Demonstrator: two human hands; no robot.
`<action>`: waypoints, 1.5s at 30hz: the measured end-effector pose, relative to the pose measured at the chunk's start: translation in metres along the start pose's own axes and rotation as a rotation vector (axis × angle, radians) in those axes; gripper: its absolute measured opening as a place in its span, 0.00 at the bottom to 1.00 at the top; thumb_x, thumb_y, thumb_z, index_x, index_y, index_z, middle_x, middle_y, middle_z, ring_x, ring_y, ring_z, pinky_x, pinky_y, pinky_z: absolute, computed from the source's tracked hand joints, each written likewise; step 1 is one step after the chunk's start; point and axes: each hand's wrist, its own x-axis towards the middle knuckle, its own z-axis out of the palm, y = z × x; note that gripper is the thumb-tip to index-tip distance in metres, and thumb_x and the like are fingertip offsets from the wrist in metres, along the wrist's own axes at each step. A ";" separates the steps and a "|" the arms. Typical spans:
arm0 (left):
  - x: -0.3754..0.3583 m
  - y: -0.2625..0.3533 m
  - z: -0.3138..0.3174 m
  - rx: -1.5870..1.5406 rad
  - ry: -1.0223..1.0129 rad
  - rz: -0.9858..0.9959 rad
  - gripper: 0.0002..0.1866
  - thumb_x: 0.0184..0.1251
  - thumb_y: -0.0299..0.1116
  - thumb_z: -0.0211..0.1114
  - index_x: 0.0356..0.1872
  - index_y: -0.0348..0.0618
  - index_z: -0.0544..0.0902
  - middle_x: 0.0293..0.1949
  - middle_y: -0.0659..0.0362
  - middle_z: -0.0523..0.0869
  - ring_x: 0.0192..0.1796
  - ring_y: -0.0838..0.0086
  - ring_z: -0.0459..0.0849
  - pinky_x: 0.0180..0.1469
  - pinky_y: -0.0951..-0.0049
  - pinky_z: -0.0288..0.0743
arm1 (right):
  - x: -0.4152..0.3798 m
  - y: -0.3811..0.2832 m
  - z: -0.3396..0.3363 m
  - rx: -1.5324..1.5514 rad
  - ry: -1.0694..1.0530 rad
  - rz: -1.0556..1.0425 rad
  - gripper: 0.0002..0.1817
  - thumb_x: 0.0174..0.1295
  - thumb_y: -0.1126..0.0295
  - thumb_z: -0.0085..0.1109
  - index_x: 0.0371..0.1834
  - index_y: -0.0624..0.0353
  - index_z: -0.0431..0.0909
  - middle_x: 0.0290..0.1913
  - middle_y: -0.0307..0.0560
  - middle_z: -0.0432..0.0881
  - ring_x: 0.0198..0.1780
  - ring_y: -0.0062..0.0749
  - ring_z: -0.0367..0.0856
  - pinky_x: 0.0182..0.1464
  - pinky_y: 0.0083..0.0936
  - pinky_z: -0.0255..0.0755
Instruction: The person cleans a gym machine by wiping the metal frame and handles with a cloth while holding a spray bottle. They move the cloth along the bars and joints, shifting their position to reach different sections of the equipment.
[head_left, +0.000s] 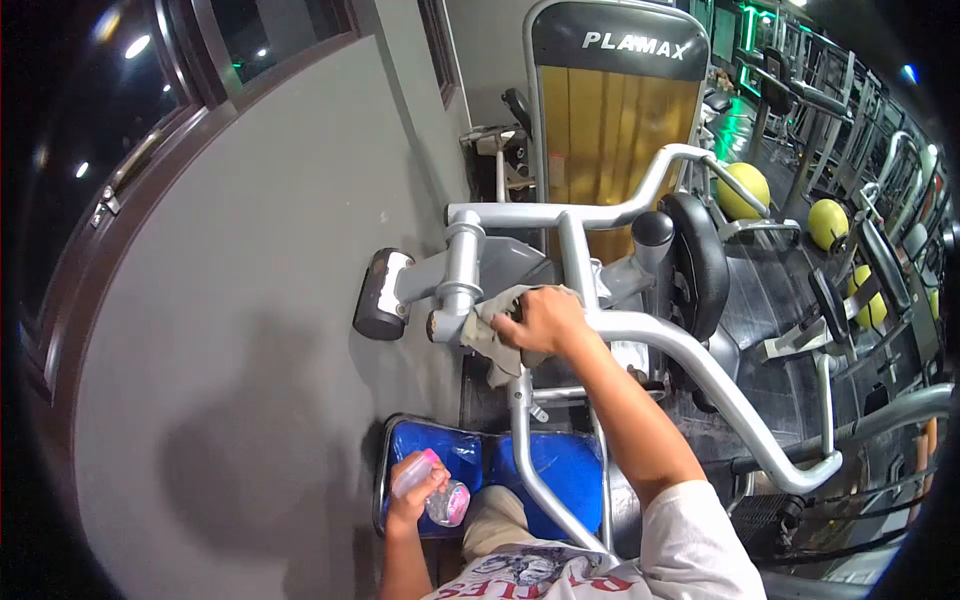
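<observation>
- Right hand (545, 320), frame centre: fingers curled over a grey cloth (492, 335), pressing it against the silver machine frame (560, 215).
- Cloth sits just left of the hand, draped over the tube joint; loose end hangs down.
- Tube under the cloth runs roughly left-right across the frame; a second tube sweeps down to lower right.
- Left hand (412, 495), lower centre-left: closed around a clear bottle (440, 495) with pink cap, held over the blue seat (545, 470).
- Right hand is on the cloth; left hand is well below it.
- Yellow balls (745, 190) upper right.
</observation>
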 end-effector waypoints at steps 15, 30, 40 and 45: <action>0.033 0.003 0.045 0.051 -0.106 -0.036 0.12 0.60 0.35 0.69 0.34 0.36 0.80 0.29 0.55 0.85 0.28 0.74 0.81 0.34 0.72 0.75 | -0.004 -0.032 0.085 0.070 0.314 -0.197 0.13 0.58 0.58 0.63 0.39 0.53 0.84 0.37 0.51 0.86 0.37 0.50 0.86 0.41 0.44 0.78; 0.024 0.005 0.055 0.002 -0.160 -0.060 0.10 0.59 0.32 0.69 0.35 0.37 0.80 0.29 0.55 0.85 0.28 0.74 0.81 0.34 0.73 0.75 | -0.118 0.144 0.004 -0.116 0.591 0.315 0.15 0.57 0.58 0.68 0.28 0.61 0.85 0.27 0.58 0.85 0.30 0.56 0.86 0.40 0.48 0.80; 0.028 0.001 0.053 0.030 -0.172 -0.071 0.10 0.59 0.32 0.69 0.35 0.36 0.80 0.29 0.55 0.85 0.28 0.74 0.81 0.35 0.73 0.75 | -0.044 0.126 -0.041 0.069 0.060 0.382 0.23 0.60 0.55 0.60 0.38 0.69 0.87 0.41 0.70 0.86 0.48 0.62 0.86 0.58 0.46 0.78; 0.026 0.009 0.058 0.051 -0.189 0.002 0.11 0.60 0.35 0.69 0.34 0.38 0.78 0.28 0.56 0.82 0.27 0.74 0.80 0.34 0.72 0.74 | -0.035 0.152 -0.062 0.131 -0.254 0.397 0.30 0.67 0.50 0.51 0.46 0.73 0.84 0.50 0.79 0.81 0.60 0.63 0.80 0.63 0.43 0.73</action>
